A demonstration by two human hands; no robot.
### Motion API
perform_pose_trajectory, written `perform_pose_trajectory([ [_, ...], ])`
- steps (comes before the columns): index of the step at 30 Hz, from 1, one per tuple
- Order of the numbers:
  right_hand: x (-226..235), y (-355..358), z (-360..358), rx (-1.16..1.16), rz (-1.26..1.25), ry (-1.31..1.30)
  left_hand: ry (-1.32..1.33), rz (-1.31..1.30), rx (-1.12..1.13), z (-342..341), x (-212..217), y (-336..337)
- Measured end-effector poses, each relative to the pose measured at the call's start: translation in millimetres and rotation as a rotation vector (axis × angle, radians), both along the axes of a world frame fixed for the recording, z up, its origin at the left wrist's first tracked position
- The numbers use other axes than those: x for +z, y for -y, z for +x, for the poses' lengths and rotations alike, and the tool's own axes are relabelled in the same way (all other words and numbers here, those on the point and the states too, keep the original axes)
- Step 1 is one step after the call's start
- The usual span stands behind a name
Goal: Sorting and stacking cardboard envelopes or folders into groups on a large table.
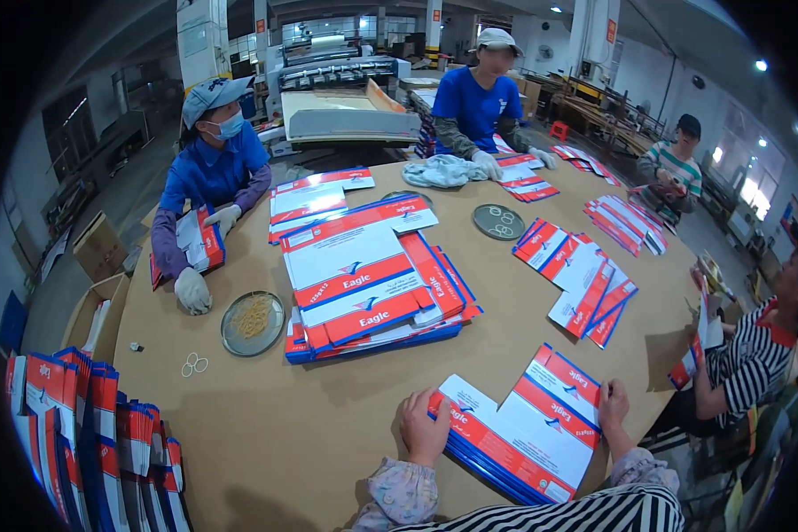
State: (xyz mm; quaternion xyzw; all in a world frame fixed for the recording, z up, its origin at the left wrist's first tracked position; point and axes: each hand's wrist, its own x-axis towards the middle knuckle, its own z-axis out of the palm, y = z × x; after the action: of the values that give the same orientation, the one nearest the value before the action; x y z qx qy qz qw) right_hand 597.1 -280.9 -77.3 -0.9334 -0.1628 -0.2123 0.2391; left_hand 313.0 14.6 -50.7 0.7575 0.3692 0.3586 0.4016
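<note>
A stack of flat red, white and blue carton blanks [532,426] lies on the table right in front of me, its blue edges fanned along the near left side. My left hand [424,426] grips the stack's left edge, fingers curled against it. On the opposite side my right hand [613,406] closes around the right edge. Farther off, in the middle, sits a taller pile of the same blanks [355,275], loosely squared. To the right of that, another fanned batch of blanks [581,279] lies on the brown tabletop.
A round metal dish [253,324] of rubber bands and a darker dish [496,222] sit on the brown table [328,426]. Bundled cartons [97,434] stand at the near left. Co-workers [211,168] handle blanks around the table. A pale cloth [448,171] lies at the far side.
</note>
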Motion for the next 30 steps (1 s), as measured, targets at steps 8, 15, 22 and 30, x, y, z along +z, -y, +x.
perform_pose_trajectory([
  [8,-5.3,-7.3,-0.8,0.019,0.001,0.014,0.004,0.005,0.056,-5.1,0.1,-2.5],
  [15,-9.6,6.3,8.1,0.044,0.000,-0.027,0.005,-0.017,0.026,-3.9,6.2,0.1],
  [22,-9.8,3.8,8.0,0.021,-0.014,-0.031,0.013,-0.014,0.033,-3.2,4.1,-0.4],
  [30,-3.8,3.4,0.8,0.012,-0.018,-0.021,0.025,-0.008,0.010,-1.5,5.3,0.2],
])
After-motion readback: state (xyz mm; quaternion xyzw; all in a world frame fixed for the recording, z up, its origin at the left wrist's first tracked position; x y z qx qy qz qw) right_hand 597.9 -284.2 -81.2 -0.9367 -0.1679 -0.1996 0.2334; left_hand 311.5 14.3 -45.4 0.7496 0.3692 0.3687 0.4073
